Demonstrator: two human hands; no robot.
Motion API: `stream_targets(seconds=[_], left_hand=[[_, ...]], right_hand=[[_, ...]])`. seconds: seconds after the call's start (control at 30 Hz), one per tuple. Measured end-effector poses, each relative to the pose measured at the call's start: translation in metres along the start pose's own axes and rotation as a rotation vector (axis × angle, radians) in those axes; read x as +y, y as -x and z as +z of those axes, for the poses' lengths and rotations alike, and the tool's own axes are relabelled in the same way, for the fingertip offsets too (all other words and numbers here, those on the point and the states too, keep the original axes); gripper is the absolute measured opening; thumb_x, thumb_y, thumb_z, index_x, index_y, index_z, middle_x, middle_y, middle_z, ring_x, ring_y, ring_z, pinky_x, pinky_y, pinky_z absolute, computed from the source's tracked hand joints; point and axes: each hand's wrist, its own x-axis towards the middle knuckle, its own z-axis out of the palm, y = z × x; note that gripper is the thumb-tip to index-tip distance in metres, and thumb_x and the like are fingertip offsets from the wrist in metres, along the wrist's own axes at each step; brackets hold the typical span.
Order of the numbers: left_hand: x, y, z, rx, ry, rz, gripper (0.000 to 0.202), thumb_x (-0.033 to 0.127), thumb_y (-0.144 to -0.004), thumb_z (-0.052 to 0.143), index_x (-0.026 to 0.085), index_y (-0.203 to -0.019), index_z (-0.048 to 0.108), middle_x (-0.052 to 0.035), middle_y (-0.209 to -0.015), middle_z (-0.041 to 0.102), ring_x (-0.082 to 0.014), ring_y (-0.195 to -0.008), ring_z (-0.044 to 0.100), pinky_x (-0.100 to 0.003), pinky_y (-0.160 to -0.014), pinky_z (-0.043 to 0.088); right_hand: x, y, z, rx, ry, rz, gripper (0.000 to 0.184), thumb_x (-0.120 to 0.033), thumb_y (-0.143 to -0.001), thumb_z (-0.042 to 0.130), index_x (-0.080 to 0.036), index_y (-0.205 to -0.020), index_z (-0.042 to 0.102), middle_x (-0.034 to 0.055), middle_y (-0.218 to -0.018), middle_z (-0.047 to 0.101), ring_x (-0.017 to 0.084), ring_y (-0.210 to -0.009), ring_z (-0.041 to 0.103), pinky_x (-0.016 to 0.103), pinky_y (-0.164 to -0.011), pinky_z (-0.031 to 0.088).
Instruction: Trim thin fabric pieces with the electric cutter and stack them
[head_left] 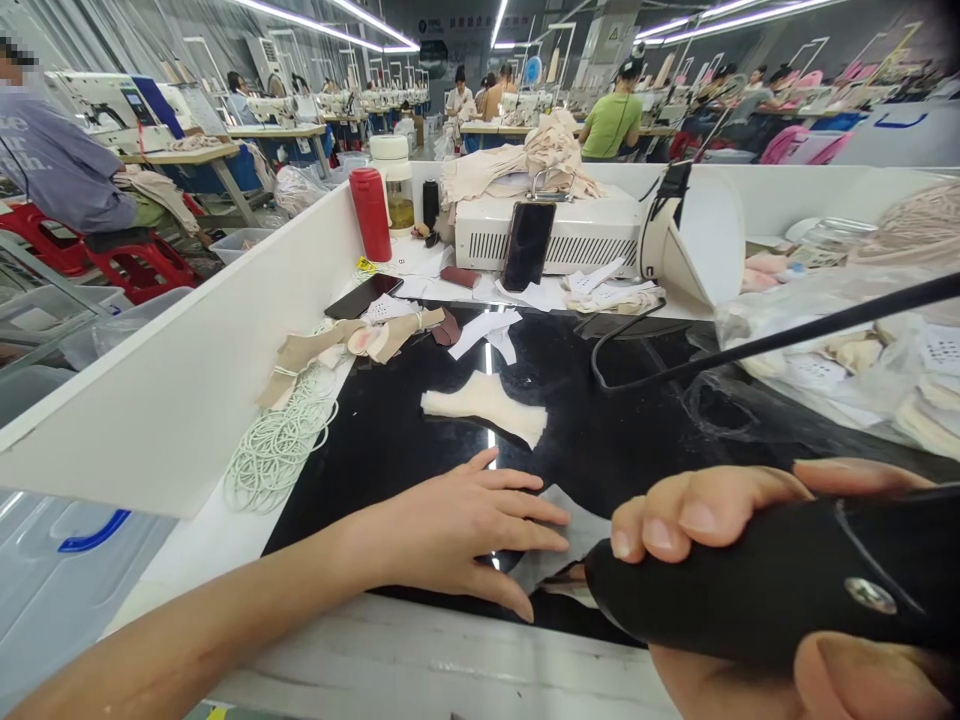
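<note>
My left hand (469,525) lies palm down with its fingers spread over the black glossy work surface (375,470). Its fingertips touch or hover over a thin greyish, see-through piece (574,515); I cannot tell what it is made of. A black hand-held tool (735,580), with a screw in its side and a narrow pointed tip, is gripped by my right hand (720,510). That tip sits close to my left thumb, over the piece; its exact kind is unclear. Beyond my left hand lies a cream, curved stack of fabric pieces (484,402).
Pale green cord (277,445) lies in a heap at left. A black cable (780,345) crosses at right, near plastic bags of fabric pieces (840,370). A white machine box (585,230), a phone (529,245) and a red bottle (370,215) stand behind. A co-worker (56,160) sits left.
</note>
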Motion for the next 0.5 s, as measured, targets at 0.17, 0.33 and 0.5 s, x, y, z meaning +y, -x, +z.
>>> stream_targets(seconds=[0.17,0.33,0.5], left_hand=[[-0.002,-0.001,0.001,0.03,0.009,0.027,0.057,0.04,-0.093,0.077,0.033,-0.146,0.057,-0.0062,-0.154,0.056,-0.0329,-0.152,0.039,-0.066,-0.126,0.01],[-0.003,-0.001,0.002,0.027,-0.01,0.032,0.057,0.041,-0.092,0.077,0.031,-0.145,0.058,-0.0059,-0.154,0.056,-0.0321,-0.152,0.038,-0.065,-0.126,0.011],[-0.003,0.0,0.001,0.021,-0.034,0.026,0.052,0.043,-0.093,0.075,0.027,-0.14,0.061,-0.0053,-0.155,0.055,-0.0312,-0.152,0.039,-0.065,-0.126,0.011]], right_hand=[[-0.001,-0.002,0.006,0.041,0.079,-0.024,0.043,-0.035,-0.071,0.092,-0.032,-0.106,0.066,-0.0058,-0.073,0.065,0.016,-0.06,0.058,0.03,-0.056,0.058],[-0.001,0.0,0.007,-0.005,0.024,0.009,0.041,-0.038,-0.077,0.087,-0.035,-0.111,0.065,-0.0042,-0.076,0.064,0.017,-0.062,0.06,0.033,-0.055,0.057],[0.007,0.01,0.003,0.052,0.083,0.0,0.042,-0.042,-0.074,0.088,-0.036,-0.109,0.065,-0.0043,-0.07,0.058,0.018,-0.055,0.054,0.033,-0.048,0.052]])
